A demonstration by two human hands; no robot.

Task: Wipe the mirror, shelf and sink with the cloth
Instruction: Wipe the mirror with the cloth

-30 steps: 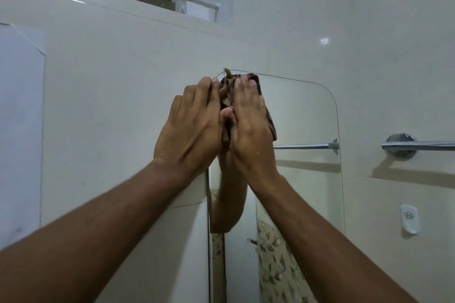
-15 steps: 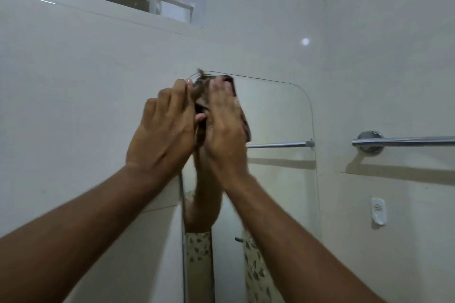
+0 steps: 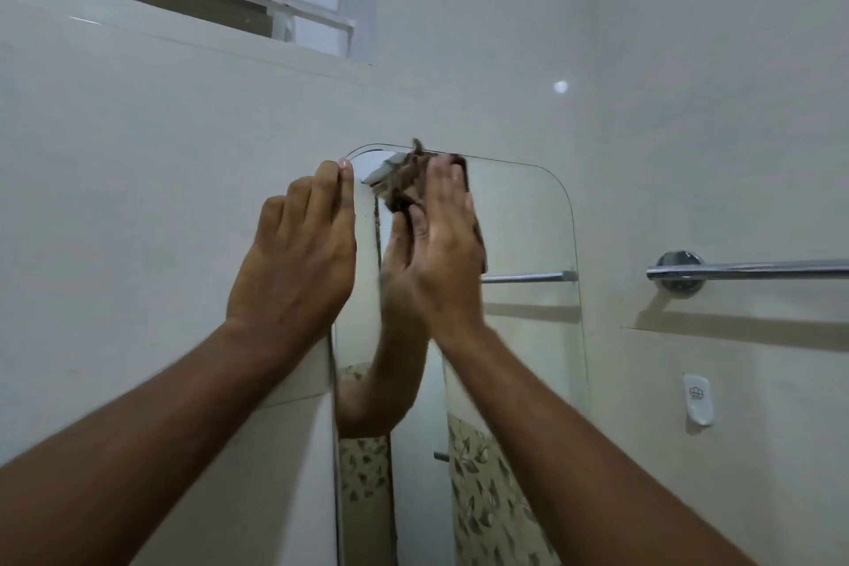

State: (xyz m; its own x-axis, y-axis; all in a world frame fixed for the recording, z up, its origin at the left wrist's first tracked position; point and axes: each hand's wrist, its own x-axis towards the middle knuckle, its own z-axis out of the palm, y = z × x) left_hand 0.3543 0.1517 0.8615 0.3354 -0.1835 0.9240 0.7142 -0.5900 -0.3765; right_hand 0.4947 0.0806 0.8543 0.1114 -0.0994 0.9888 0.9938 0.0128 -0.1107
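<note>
left hand is lying flat, fingers straight, gripping nothing, fingertips resting at the upper left edge of the mirror. right hand is pressing the brown cloth onto the glass just under the top edge, fingers extended, not curled. cloth is sitting under the fingers and bunching out past the thumb side. towel rail is running along the right wall.

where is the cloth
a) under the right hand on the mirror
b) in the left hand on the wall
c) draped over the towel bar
a: the right hand presses the cloth flat against the mirror near its top edge, while the left hand holds nothing and rests at the mirror's left edge.
</note>
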